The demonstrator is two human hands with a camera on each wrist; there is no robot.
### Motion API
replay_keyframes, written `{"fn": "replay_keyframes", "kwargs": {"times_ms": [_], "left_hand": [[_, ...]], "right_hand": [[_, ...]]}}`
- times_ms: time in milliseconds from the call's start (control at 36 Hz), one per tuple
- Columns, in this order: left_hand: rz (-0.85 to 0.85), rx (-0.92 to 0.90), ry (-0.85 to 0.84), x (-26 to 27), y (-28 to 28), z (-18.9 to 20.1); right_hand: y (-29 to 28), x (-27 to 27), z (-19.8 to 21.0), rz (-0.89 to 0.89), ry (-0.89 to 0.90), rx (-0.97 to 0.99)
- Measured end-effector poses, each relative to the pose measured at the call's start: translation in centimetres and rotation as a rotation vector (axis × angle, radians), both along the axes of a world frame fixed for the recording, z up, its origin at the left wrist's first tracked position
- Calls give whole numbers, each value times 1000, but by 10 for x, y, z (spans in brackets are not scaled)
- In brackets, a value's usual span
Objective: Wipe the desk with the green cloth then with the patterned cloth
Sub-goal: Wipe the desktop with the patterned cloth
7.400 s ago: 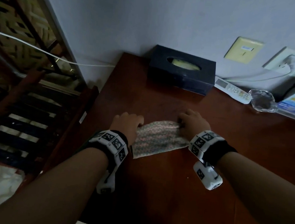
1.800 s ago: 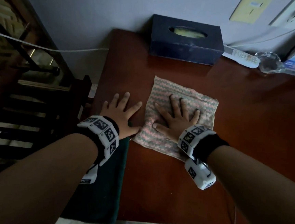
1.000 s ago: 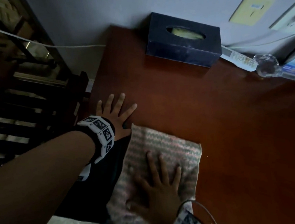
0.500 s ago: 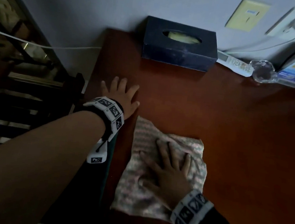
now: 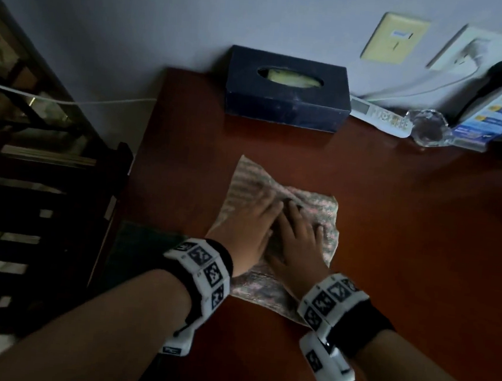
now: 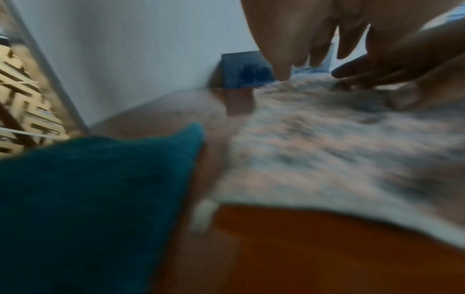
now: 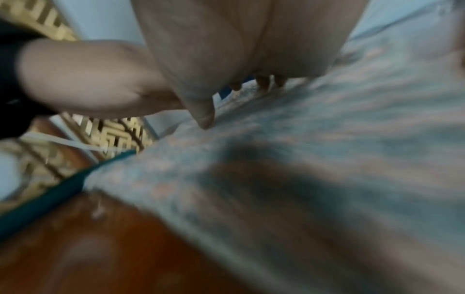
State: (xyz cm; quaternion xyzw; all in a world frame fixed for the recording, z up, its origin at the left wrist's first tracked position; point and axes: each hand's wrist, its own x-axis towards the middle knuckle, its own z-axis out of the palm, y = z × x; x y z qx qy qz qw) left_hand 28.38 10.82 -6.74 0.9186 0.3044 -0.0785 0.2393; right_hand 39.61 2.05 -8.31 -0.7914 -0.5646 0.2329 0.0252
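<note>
The patterned cloth [image 5: 318,210], pink and green zigzag, lies rumpled in the middle of the brown desk [image 5: 405,249]. Both hands lie side by side on top of it. My left hand [image 5: 248,222] presses its left half with fingers stretched forward. My right hand [image 5: 299,235] presses the right half with fingers spread. In the left wrist view the patterned cloth [image 6: 327,151] spreads under the left hand's fingers [image 6: 284,59]. The green cloth [image 6: 88,199] lies at the desk's left front edge, dim in the head view [image 5: 145,242], touched by neither hand.
A dark blue tissue box [image 5: 288,93] stands against the wall at the back. To its right lie a white remote [image 5: 380,116], a glass ashtray [image 5: 428,130] and blue leaflets [image 5: 499,118]. A dark wooden rack [image 5: 45,202] stands left of the desk.
My left hand has left the bare desk and come onto the patterned cloth beside the right hand. The cloth has slid away from the front edge toward the middle and bunched up.
</note>
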Motion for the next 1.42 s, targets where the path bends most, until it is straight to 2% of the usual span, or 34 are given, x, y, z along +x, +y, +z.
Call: {"fn": "replay_keyframes", "kwargs": {"times_ms": [111,361,444,555,639,750,889,1055,1167,1278,1416], "left_hand": [[-55,113,194,5,-2,-14],[-172,190,348,-9,19,-15],[-130,168,433,-10,27,-10],[-24,132,498,-17,46,1],[53,128,478,-28,59,5],[198,112,456,-53,73,9],[293,128,426,-87,83,14],[500,118,245,-114,90,18],[441,209,96,-113,85,21],[338,178,-58,-93,69,26],[198,98,122,-64,58,15]], "right_hand": [[-18,6,-10,59,-43,-101],[-21,13,-16,44,-43,-84],[-18,20,-15,29,-52,-118],[-4,27,1,-86,-91,-144],[13,26,14,-19,-165,-39],[38,15,0,218,-140,-155],[100,-7,-7,244,-145,-188],[155,-63,-10,414,-168,-184],[171,-66,-10,469,-180,-187],[183,-30,-9,399,-165,-194],[162,31,-13,212,-205,-164]]}}
